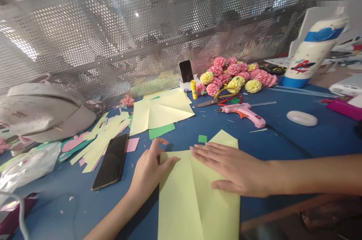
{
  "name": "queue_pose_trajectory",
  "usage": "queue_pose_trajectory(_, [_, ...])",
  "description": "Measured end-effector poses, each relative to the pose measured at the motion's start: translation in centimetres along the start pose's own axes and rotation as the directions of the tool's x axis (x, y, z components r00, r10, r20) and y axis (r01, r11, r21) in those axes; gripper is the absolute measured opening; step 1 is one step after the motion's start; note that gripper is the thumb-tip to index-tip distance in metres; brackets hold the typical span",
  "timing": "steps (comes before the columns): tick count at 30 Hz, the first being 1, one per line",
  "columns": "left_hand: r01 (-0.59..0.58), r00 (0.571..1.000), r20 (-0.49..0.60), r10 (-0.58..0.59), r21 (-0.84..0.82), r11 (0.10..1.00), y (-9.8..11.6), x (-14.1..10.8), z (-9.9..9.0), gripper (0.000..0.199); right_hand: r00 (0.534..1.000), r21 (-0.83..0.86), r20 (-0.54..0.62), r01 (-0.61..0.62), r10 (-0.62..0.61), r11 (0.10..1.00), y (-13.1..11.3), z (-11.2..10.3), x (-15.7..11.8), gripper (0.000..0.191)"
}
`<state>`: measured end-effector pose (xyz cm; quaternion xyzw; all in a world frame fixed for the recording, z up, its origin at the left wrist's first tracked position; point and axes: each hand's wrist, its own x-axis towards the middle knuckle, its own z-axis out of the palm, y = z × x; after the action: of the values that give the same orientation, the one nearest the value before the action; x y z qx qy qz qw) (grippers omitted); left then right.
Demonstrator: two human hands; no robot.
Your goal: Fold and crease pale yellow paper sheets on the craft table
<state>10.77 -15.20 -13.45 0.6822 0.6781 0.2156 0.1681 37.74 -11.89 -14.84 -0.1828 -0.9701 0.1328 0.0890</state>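
A sheet of pale yellow paper (178, 202) lies before me with a crease down its middle and a folded right part that ends in a point at the far side. Flat across its upper right rests my right hand (234, 168), fingers stretched out and pressed on the paper. At the upper left corner is my left hand (149, 162), its thumb over the paper's edge and its index finger bent, with a gap between them. It grips nothing that I can see. A small green paper piece (202, 138) lies just beyond the sheet.
Left: a phone (111, 162), paper strips (104, 138) and a backpack (45, 108). Beyond: more yellow paper (166, 110), a glue stick (194, 89), scissors (207, 103), paper flowers (233, 74). Right: a pink glue gun (244, 113) with a cord, a white mouse-shaped object (301, 118), a bottle (315, 51).
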Motion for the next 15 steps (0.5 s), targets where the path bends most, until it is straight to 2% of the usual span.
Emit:
queue_pose_trajectory(5, [-0.064,0.998,0.021,0.063,0.046,0.997,-0.1,-1.1,0.3,0.029,0.994,0.077,0.099,-0.056,0.048,0.995,0.2,-0.4,0.0,0.078])
queue_pose_trajectory(9, [-0.127,0.991,0.061,0.121,0.094,0.987,0.3,-1.4,0.3,0.02,0.993,0.108,0.105,-0.06,0.048,0.992,0.1,-0.4,-0.1,0.078])
queue_pose_trajectory(15, [-0.15,0.988,0.053,0.146,0.082,0.985,0.2,-1.3,0.4,0.018,0.99,0.106,0.126,-0.073,0.06,0.992,0.1,-0.4,-0.1,0.077])
